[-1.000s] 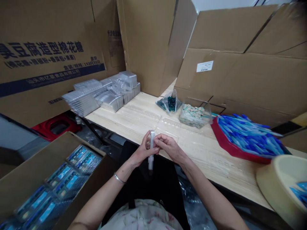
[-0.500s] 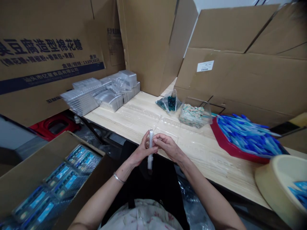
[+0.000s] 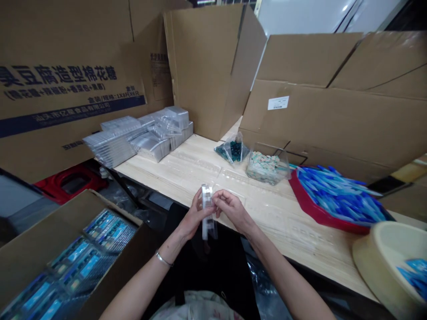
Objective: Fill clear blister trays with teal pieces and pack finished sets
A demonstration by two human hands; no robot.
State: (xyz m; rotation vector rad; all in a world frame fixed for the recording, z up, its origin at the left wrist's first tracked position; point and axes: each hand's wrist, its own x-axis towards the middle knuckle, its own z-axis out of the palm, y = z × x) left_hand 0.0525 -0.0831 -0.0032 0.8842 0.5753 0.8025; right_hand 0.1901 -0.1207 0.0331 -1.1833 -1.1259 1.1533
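Note:
Over my lap at the table's front edge, a clear plastic blister case (image 3: 206, 226) is held upright, seen nearly edge-on. My left hand (image 3: 191, 218) is closed round it from the left, thumb across its front. The thumb and fingers of my right hand (image 3: 233, 210) pinch its right edge. A thin clear flap shows on the case's lower right side; the parts behind my fingers are hidden. On the table (image 3: 187, 171) just beyond my hands lie flat clear plastic trays (image 3: 230, 178), hard to make out against the wood.
Stacked clear cases (image 3: 116, 144) stand back left. A bag of dark green pieces (image 3: 235, 151), a clear box of small pale pieces (image 3: 267, 166), a red basin of blue pens (image 3: 333, 195) and a cream bucket (image 3: 373, 253) line the right. Lower left, a carton (image 3: 133, 218) holds packed sets.
The case has turned from edge-on to show more of its width, and a flap now stands out at its lower right. Both hands keep hold. The view has tilted slightly upward.

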